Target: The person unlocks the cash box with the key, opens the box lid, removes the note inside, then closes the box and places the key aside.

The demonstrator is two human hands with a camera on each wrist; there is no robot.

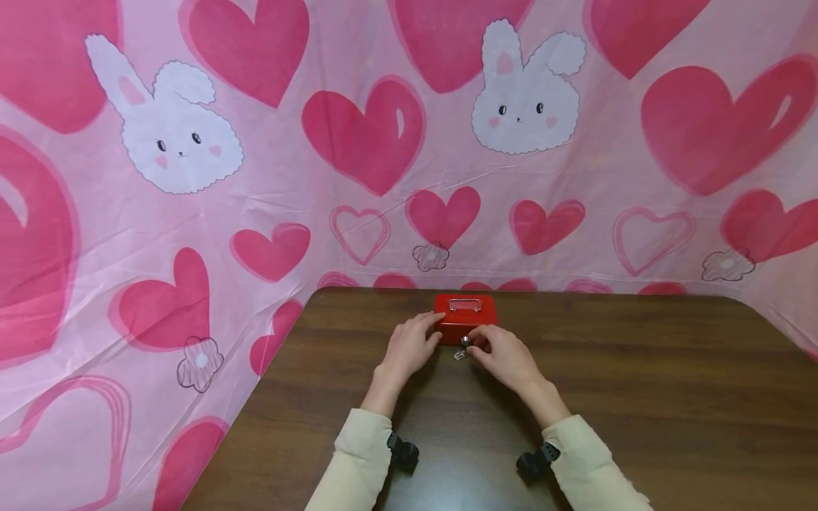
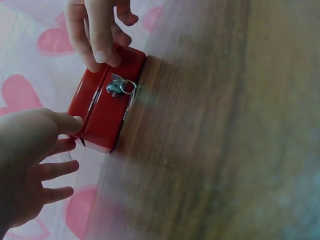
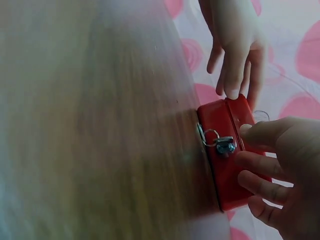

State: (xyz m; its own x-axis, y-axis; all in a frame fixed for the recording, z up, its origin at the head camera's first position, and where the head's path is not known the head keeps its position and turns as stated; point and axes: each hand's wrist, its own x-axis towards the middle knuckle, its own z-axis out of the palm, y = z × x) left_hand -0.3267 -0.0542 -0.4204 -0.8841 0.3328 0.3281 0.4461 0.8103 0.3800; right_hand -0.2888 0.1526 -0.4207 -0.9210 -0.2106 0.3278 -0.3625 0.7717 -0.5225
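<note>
Red cash box (image 1: 454, 330): standing at the far edge of the tabletop, between the two hands, lid down.
Cloth at left (image 1: 160, 227): pink, printed with hearts and a white rabbit face; it carries on behind the box.
Left grip (image 1: 407, 348): the person's left hand, released, its fingers extended; a fingertip touches the lid at the box's left end.
Carry handle (image 1: 464, 306): metal, lying on top of the lid.
Lock (image 3: 226, 146): silvery, on the box front, a key in it; a key ring (image 3: 211, 138) hangs from that, bearing a second key (image 1: 460, 354) below.
Right grip (image 1: 508, 358): the person's right hand, released, loosely bent fingers against the lid edge, beside the lock.
Tabletop (image 1: 671, 383): brown wood grain, stretching away to the right.
</note>
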